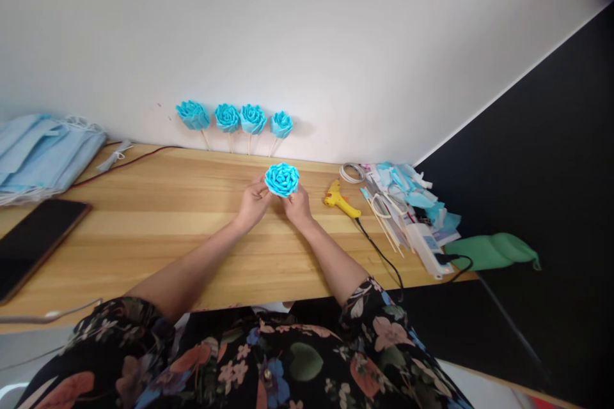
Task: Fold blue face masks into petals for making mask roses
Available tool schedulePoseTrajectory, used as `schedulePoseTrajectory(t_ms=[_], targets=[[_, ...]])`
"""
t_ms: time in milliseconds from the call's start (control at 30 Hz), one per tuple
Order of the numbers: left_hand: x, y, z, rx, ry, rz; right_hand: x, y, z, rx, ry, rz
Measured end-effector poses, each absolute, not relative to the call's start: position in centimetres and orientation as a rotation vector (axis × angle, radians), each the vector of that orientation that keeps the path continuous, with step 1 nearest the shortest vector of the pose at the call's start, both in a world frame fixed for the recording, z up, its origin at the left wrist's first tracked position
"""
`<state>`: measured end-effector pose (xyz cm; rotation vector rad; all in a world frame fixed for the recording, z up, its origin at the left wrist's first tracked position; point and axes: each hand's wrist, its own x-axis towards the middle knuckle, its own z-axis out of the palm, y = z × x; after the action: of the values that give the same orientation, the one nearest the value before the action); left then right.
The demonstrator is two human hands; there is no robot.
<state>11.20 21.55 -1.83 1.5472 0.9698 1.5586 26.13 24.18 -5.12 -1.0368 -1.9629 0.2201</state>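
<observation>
Head view showed a white wall (307, 32) filling the upper part of the scene, with a dark floor area (551, 172) off to the right. Below the wall ran a long wooden table (167, 236), and the person's floral-print clothing (268, 364) covered the bottom edge. On the table's far left lay a stack of blue face masks (38, 153), and in front of it a dark phone (33, 239) rested face up. A green bag-like object (494, 250) lay beyond the table's right end. Near that right end sat a pile of mask scraps and cut ear loops (407, 201), with a white power strip (426, 249) at its near side. Four finished blue flowers on sticks (240, 120) leaned against the wall at the back of the table. A yellow glue gun (340, 199) lay on the table just right of the hands, its black cord trailing toward the table edge. Both forearms reached forward to the middle of the table. The left hand (252, 201) and the right hand (298, 206) each grasped, with fingertips closed on its underside, a blue flower (282, 179), which was held between them just above the table, petals facing up, in front of the row of finished flowers.
</observation>
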Motion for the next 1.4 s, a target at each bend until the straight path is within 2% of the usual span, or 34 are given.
schedulePoseTrajectory(t_ms=[1400], targets=[[11.11,21.81,-2.07,1.658,0.990,1.568,25.99,24.01,-4.96,-1.069,-1.956,0.184]])
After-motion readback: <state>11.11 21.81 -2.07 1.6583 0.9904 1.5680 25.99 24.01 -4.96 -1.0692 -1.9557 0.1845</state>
